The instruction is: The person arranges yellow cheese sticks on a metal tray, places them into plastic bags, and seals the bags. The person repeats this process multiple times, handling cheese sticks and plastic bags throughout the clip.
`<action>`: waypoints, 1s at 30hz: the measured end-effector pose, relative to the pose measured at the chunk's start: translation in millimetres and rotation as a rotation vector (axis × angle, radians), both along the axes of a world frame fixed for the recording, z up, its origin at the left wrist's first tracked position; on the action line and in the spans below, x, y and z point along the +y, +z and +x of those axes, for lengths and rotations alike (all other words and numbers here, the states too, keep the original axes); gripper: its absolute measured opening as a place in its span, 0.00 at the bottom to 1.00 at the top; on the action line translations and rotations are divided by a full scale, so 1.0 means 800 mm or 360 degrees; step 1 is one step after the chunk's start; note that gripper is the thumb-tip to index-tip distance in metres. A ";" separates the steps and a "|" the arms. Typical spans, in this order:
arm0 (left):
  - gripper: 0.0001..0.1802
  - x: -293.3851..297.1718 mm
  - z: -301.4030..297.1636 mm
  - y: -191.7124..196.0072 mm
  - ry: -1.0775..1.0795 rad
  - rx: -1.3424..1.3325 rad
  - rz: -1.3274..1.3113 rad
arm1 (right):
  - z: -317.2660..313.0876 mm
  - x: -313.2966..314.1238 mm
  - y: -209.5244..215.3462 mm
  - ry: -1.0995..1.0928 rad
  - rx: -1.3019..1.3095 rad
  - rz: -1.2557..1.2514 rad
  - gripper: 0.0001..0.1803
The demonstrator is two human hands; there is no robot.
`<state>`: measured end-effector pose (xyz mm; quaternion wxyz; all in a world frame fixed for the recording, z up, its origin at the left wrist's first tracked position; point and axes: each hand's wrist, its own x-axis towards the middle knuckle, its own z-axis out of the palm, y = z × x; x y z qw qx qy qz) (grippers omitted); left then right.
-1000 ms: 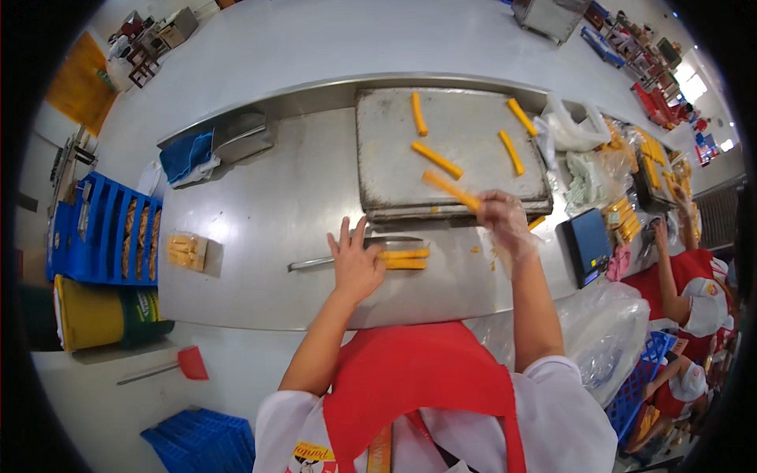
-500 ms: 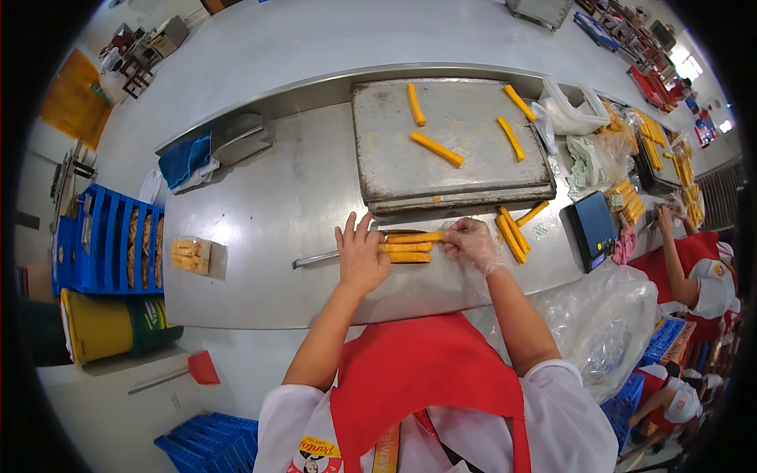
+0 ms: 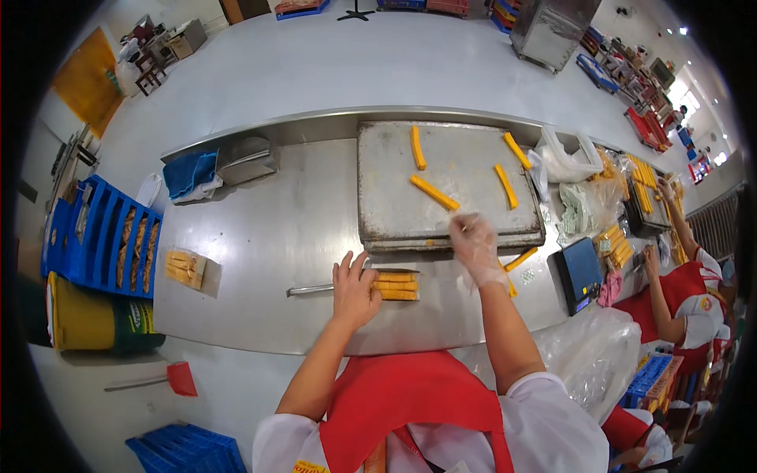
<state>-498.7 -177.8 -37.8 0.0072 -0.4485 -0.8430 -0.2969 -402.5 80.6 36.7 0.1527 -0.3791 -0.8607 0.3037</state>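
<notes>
My bare left hand [image 3: 356, 290] lies on the worktop with fingers stretched out, its thumb side against the left ends of several orange-yellow sticks of bread or pastry [image 3: 397, 285]. These lie side by side on a narrow, dark-edged piece whose metal strip [image 3: 310, 291] sticks out left of the hand. My right hand [image 3: 475, 244], in a clear plastic glove, is over the front edge of a metal baking tray [image 3: 386, 205]. Its fingers are bent and slightly blurred, close to the lower end of one stick [image 3: 434, 192]. More loose sticks [image 3: 521, 258] lie partly hidden behind that hand.
A packed clear bag of sticks [image 3: 185, 268] lies at the left. Blue scales [image 3: 576, 273], a white plastic tub [image 3: 566, 158] and clear plastic sheeting [image 3: 591, 359] are at the right. Beyond, a co-worker's arm [image 3: 666, 303] reaches among more sticks. Blue crates [image 3: 98, 236] stand left.
My right hand has left the row of sticks and moved up to the baking tray's front edge. My left hand stays by the row. The whole view has shifted.
</notes>
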 end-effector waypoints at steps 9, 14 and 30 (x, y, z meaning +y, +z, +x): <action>0.13 0.001 0.003 0.004 0.0034 -0.0022 0.0057 | -0.109 0.048 -0.050 0.0270 0.0193 0.0176 0.18; 0.14 0.001 0.004 0.003 0.0093 -0.0039 0.0078 | -0.156 0.101 -0.030 -0.0207 -0.0021 0.0026 0.18; 0.28 -0.003 -0.003 0.028 -0.0129 -0.0195 0.0186 | -0.141 0.055 -0.055 0.0218 -0.0009 0.0352 0.15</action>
